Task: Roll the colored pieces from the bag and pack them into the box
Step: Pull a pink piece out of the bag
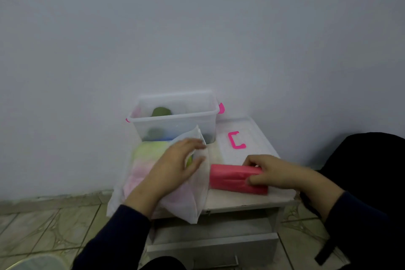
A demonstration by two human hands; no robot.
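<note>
A translucent white bag lies on the left of the small white table, with pale green and pink pieces showing through it. My left hand rests on the bag's mouth, fingers spread. A red-pink rolled piece lies on the table to the right of the bag; my right hand grips its right end. The clear plastic box with pink clips stands at the back, holding dark green rolled pieces and something blue.
The box's clear lid with a pink handle lies on the table right of the box. A wall rises just behind. A drawer front sticks out below the table. A black chair stands at the right, tiled floor around.
</note>
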